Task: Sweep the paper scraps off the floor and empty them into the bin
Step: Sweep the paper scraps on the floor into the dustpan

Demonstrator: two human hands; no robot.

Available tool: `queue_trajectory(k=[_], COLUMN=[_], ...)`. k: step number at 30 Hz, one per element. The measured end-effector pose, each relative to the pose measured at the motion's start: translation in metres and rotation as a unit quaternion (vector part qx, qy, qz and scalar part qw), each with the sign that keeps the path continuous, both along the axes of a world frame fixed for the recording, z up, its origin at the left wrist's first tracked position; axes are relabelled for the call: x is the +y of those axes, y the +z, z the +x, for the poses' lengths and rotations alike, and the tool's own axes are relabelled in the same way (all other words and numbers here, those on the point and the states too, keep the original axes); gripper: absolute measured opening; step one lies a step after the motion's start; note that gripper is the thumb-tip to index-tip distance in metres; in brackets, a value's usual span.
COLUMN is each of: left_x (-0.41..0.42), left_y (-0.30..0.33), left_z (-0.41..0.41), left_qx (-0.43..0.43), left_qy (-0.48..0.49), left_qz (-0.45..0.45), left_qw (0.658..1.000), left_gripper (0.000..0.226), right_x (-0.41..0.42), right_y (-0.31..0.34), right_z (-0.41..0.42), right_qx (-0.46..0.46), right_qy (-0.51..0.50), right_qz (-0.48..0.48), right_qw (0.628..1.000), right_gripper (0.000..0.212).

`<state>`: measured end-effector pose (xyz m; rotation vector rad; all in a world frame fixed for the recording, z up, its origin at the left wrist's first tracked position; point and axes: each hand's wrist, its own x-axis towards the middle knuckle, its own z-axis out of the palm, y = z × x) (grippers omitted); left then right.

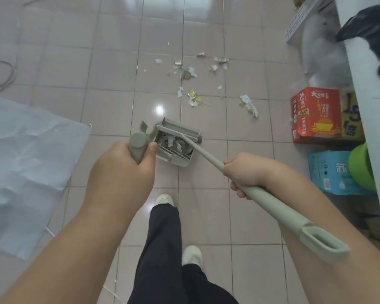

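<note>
White and gold paper scraps (191,71) lie scattered on the tiled floor ahead of me. A grey-green dustpan (173,155) stands on the floor in front of my feet with several scraps inside it. My left hand (123,170) grips the top of the dustpan's upright handle (137,148). My right hand (246,174) grips the long pole of the broom (272,207). The broom's head (178,129) sits at the dustpan's mouth. A bin lined with a clear bag (323,47) stands at the far right.
A red carton (316,115), a blue carton (329,172) and a green object (362,167) sit along the right by a white cabinet (364,88). A pale sheet (26,159) covers the floor at left, with a cable (2,73) behind it. My feet are below the dustpan.
</note>
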<state>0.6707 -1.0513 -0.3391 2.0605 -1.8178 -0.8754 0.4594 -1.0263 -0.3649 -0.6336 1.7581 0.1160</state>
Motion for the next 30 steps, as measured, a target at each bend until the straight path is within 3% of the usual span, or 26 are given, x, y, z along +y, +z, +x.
queue_trajectory(k=[11,20,25,30], left_x=[-0.147,-0.223,-0.250,-0.254], left_y=[-0.005,-0.005,-0.008,-0.008], left_z=[-0.014,-0.039,-0.050,-0.056], left_qx=[-0.017,-0.100,-0.110,-0.125], left_qy=[-0.036,-0.101,-0.099,-0.095], left_qz=[0.031,0.034,0.035,0.036], left_qw=[0.999,0.989,0.988,0.987], left_gripper=[0.041,0.039,0.038,0.037], right_x=[-0.154,-0.203,-0.237,-0.269], right_y=[0.004,0.021,0.010,-0.028], right_z=[-0.012,-0.052,-0.073,-0.063], right_qx=[0.003,0.024,0.044,0.049], right_qy=[-0.009,-0.065,-0.103,-0.132], right_qz=[0.012,0.001,-0.009,-0.030], right_qw=[1.000,0.998,0.994,0.990], right_gripper=[0.024,0.037,0.014,0.011])
